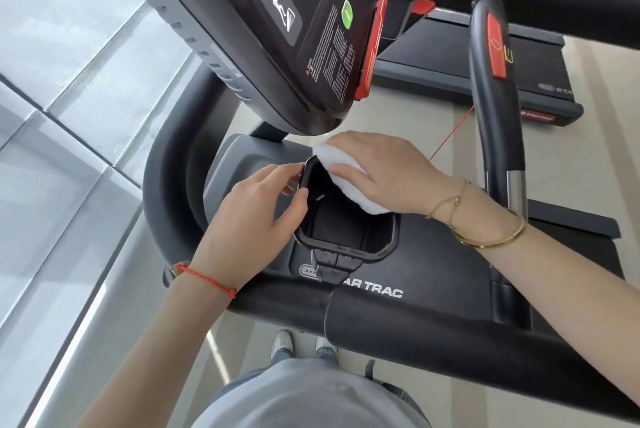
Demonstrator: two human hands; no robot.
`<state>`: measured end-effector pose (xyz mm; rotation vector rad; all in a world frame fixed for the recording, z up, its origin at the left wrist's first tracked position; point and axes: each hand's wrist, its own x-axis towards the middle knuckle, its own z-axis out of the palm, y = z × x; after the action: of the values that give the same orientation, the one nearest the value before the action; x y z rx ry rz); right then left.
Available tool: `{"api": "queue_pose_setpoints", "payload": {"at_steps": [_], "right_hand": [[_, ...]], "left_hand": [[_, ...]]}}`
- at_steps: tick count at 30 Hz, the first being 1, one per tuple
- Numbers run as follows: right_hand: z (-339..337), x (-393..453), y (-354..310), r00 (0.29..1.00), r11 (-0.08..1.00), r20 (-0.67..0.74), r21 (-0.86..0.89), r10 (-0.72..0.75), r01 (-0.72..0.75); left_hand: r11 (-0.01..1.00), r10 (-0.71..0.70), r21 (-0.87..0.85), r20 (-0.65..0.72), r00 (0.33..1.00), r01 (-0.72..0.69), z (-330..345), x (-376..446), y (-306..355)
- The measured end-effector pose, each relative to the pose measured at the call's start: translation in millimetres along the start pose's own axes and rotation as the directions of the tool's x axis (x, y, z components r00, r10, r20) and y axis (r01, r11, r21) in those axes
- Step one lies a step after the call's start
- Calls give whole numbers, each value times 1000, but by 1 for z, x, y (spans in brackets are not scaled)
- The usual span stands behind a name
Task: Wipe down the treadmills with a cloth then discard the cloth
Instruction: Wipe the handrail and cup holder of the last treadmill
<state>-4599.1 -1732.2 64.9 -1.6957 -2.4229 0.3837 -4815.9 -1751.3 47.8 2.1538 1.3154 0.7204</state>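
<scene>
I stand on a black treadmill [433, 275] and look down at its console tray. A white folded cloth [346, 182] lies over the right rim of a black removable cup-holder bin [346, 233] set in the tray. My right hand [384, 175] presses flat on the cloth, fingers spread over it. My left hand [256, 206] grips the bin's left rim, thumb inside and fingers on the outer edge. The treadmill's display console [277, 29] hangs above the hands.
A curved black handrail [166, 168] wraps the left side and a front crossbar [415, 327] runs below the tray. An upright grip with a red stop button [497, 47] rises at right. A second treadmill [485, 71] stands beyond. Glass window panels [69, 98] fill the left.
</scene>
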Motion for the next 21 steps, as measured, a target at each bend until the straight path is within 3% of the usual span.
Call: {"api": "queue_pose_setpoints", "payload": {"at_steps": [3,7,11,16,18,21], "right_hand": [[3,5,-8,999,1000,-20,-16,-26,26],[8,-21,-6,969,965,-124,180,215,-191],[17,-53,-14,874,788,-82,480,479,-387],[29,-69,-34,805,577,-15,706,592,-411],[26,-65,-33,798,583,-6,686,602,-435],[14,-54,-24,828,688,-3,558,561,-464]], "left_hand": [[1000,13,8,3,1000,-13,0,-1,1],[1000,25,2,7,1000,-25,-1,-1,1],[999,34,4,-13,999,-34,1,-1,0],[999,39,31,-22,999,-39,2,-1,-3],[999,29,34,-13,999,-29,3,-1,-3],[999,31,35,1,1000,-31,4,-1,-5]]}}
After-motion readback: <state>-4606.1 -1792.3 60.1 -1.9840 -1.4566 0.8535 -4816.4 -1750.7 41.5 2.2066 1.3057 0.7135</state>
